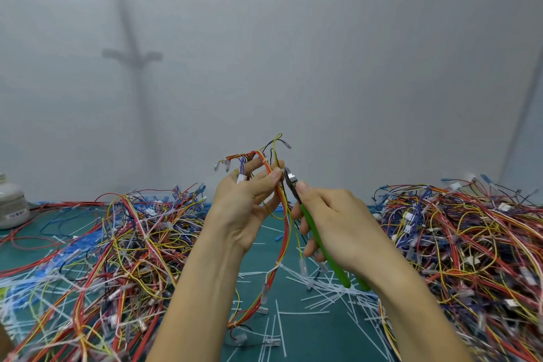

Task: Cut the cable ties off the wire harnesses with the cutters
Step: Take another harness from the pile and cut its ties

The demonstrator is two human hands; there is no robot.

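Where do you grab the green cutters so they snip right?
Hold the cutters by their two long green handles, coming from the rear end, away from the small metal head aimed at the wire harness. The right hand wraps both there, so a squeeze would close the blades.

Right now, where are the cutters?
In the head view, centre frame: the right hand grips the green-handled cutters, tip at the wire harness held by the left hand, above the green mat.
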